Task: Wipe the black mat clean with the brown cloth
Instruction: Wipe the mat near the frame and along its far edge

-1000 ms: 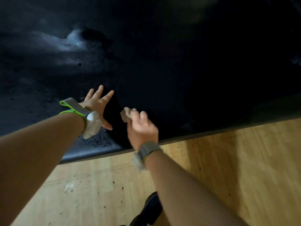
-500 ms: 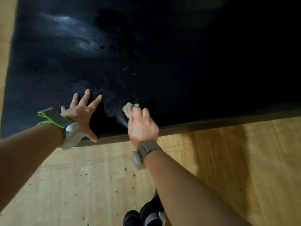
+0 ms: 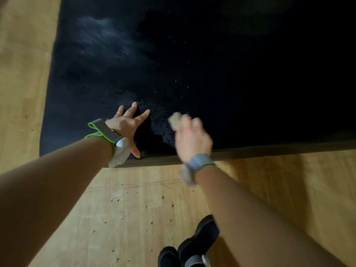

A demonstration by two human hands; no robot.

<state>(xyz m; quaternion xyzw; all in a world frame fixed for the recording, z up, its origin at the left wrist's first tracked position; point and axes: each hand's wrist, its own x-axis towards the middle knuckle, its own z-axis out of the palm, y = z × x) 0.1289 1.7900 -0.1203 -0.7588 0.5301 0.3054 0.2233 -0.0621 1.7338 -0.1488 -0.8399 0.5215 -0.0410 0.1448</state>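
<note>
One view only — a wide-angle camera on the person's head, looking forward and steeply down over both forearms. It sits close above the near edge of the black mat and the wooden floor — edges bow.

Black mat and brown cloth

The black mat lies flat on the wooden floor, pale specks scattered near its front edge. The brown cloth, a small crumpled wad, sits over the mat just inside that edge, blurred.
</note>
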